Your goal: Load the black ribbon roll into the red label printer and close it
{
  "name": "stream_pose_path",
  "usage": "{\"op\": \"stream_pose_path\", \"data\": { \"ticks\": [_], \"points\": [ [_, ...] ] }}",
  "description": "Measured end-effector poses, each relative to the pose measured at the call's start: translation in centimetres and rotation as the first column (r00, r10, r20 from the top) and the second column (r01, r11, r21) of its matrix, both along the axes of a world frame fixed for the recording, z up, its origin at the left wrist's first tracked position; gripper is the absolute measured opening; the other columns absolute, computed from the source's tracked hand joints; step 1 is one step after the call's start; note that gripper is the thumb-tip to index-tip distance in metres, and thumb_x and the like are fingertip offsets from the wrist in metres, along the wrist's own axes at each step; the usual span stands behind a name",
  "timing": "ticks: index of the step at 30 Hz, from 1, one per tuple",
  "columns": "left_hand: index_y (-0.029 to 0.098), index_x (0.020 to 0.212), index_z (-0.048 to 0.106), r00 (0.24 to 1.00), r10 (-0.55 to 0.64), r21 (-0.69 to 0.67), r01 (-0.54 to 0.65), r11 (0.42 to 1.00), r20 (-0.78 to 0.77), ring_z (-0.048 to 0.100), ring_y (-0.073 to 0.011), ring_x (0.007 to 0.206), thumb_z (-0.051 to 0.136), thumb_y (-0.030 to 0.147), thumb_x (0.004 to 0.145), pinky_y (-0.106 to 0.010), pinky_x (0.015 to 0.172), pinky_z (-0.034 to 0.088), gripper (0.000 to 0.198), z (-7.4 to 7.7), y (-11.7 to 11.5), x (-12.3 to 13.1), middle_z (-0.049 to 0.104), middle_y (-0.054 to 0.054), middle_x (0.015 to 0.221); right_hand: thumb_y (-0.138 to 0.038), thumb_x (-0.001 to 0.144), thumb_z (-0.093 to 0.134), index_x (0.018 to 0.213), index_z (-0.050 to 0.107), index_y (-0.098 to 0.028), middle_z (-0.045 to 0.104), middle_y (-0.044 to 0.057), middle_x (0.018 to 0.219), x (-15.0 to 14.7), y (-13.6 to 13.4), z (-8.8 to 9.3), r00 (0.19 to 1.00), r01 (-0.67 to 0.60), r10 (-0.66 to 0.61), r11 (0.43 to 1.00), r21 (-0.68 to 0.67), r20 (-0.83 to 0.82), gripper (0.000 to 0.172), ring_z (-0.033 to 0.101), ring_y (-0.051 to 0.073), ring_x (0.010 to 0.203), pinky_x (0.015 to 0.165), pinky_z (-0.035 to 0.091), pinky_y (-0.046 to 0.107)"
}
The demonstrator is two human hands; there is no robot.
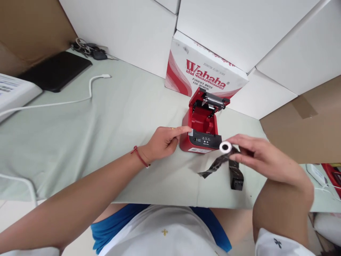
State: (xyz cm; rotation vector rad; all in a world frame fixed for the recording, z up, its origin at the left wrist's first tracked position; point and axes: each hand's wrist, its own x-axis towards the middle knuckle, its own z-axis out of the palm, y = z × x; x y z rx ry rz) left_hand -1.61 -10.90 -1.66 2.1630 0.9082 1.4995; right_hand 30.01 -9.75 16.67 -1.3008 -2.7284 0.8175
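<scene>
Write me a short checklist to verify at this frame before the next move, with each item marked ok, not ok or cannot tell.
1. Lid of the red printer raised: ok, it is tilted up at the back.
2. Roll in hand: ok, the right grip has it between thumb and fingers.
3. Roll inside the printer: not ok, it is outside, by the front right corner.
4. Roll free of loose trailing material: not ok, a dark strip hangs from it.
5. Left grip at the printer: ok, its index fingertip appears to touch the front left corner.
6. Panel lights on: cannot tell, too small.
</scene>
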Motion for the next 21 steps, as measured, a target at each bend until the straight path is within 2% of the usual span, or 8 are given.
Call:
{"op": "stream_pose_path", "data": {
  "ticks": [2, 5, 8, 10, 15, 21],
  "points": [
    [0.022, 0.142, 0.072, 1.0, 0.014, 0.018, -0.014, 1.0, -0.01, 0.063, -0.0087, 0.055, 0.046, 0.002, 0.089, -0.018, 0.062, 0.051, 0.063, 0.1, 0.0, 0.1, 0.07, 0.008, 0.069, -0.04, 0.107, 0.061, 0.138, 0.076, -0.028, 0.08, 0.007, 0.122, -2.4, 1.1, 1.1, 0.998, 0.041, -0.048, 0.988, 0.151, 0.041, 0.036, 0.071, 0.02, 0.08, 0.071, 0.057, 0.034],
    [0.022, 0.142, 0.071, 0.999, 0.025, 0.027, -0.024, 0.999, -0.024, 0.067, -0.0081, 0.058, 0.045, 0.002, 0.09, -0.017, 0.064, 0.052, 0.061, 0.1, -0.1, 0.2, 0.077, 0.006, 0.076, -0.027, 0.105, 0.058, 0.136, 0.075, -0.019, 0.079, 0.014, 0.13, -7.2, 3.3, 0.1, 0.946, 0.062, -0.166, 0.936, 0.346, 0.279, 0.036, 0.075, 0.028, 0.103, 0.085, 0.056, 0.038],
    [0.022, 0.142, 0.07, 0.998, 0.04, 0.013, -0.04, 0.999, -0.054, 0.07, -0.009, 0.061, 0.045, 0.003, 0.09, -0.018, 0.066, 0.053, 0.062, 0.0, 0.0, 0.2, 0.079, 0.005, 0.08, -0.016, 0.104, 0.056, 0.129, 0.074, -0.013, 0.079, 0.019, 0.123, -11.4, 5.0, -2.2, 0.825, 0.02, -0.227, 0.927, 0.375, 0.517, 0.031, 0.075, 0.034, 0.108, 0.083, 0.05, 0.039],
    [0.021, 0.142, 0.07, 0.997, 0.045, 0.015, -0.044, 0.999, -0.067, 0.07, -0.0097, 0.06, 0.044, 0.003, 0.09, -0.019, 0.065, 0.053, 0.061, 0.0, 0.0, 0.2, 0.079, 0.005, 0.079, -0.012, 0.102, 0.056, 0.129, 0.073, -0.011, 0.079, 0.022, 0.121, -12.9, 5.6, -3.3, 0.79, 0.018, -0.243, 0.927, 0.374, 0.563, 0.032, 0.076, 0.036, 0.105, 0.078, 0.047, 0.039],
    [0.023, 0.144, 0.067, 0.99, 0.05, -0.03, -0.054, 0.998, -0.132, 0.07, -0.0114, 0.061, 0.044, 0.006, 0.092, -0.021, 0.062, 0.049, 0.059, 0.1, -0.3, 0.1, 0.076, 0.006, 0.075, -0.007, 0.098, 0.06, 0.128, 0.073, -0.012, 0.082, 0.02, 0.119, -13.7, 6.4, -4.0, 0.801, 0.031, -0.234, 0.935, 0.352, 0.551, 0.034, 0.077, 0.036, 0.106, 0.077, 0.046, 0.038],
    [0.023, 0.147, 0.064, 0.983, 0.051, -0.047, -0.06, 0.997, -0.179, 0.068, -0.0131, 0.06, 0.044, 0.007, 0.092, -0.023, 0.062, 0.047, 0.061, 0.2, -0.4, 0.1, 0.074, 0.006, 0.074, -0.019, 0.103, 0.065, 0.143, 0.072, -0.019, 0.078, 0.016, 0.14, -12.5, 6.7, -4.5, 0.844, 0.098, -0.266, 0.93, 0.353, 0.465, 0.04, 0.077, 0.035, 0.117, 0.088, 0.053, 0.04]
  ]
}}
